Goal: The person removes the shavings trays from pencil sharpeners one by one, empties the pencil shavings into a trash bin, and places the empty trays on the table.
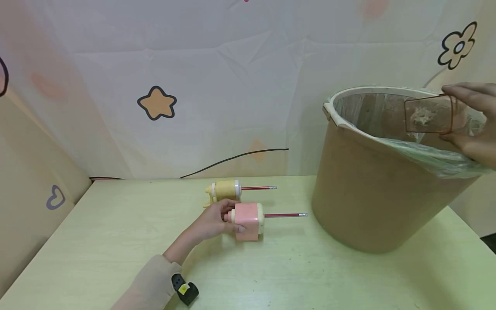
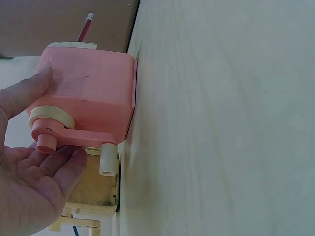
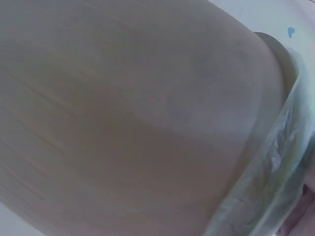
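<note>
- Leftmost, a heart outline (image 1: 56,197) marks the side wall covering, and an orange star (image 1: 156,103) the far one; both stand beyond the pale table (image 1: 104,241).
- Left hand (image 1: 212,220): extends from a light sleeve (image 1: 149,282), near which a small black device (image 1: 186,290) with a yellow patch is worn. It grips the pink sharpener, thumb against the near side and fingers round the far side.
- Yellow sharpener (image 1: 226,188): lies just beyond the pink one on the table, crank to the left; its red pencil (image 1: 257,188) projects to the right.
- Pink sharpener (image 1: 247,221): located near the table's middle, upright, crank end to the left. In the left wrist view, the crank (image 2: 83,135) carries a whitish knob (image 2: 108,160). A second red pencil (image 1: 284,215) projects to the right, its eraser end well apart from the hand.
- Brown bin (image 1: 356,193): stands at the right of the table; a clear plastic liner (image 1: 434,153) is folded over its rim.
- Right hand (image 1: 489,129): partly cut off by the right edge. It pinches a transparent tray (image 1: 438,116) between thumb and fingers, over the bin's mouth. Whether the pale matter visible there lies inside the tray or behind it cannot be told.
</note>
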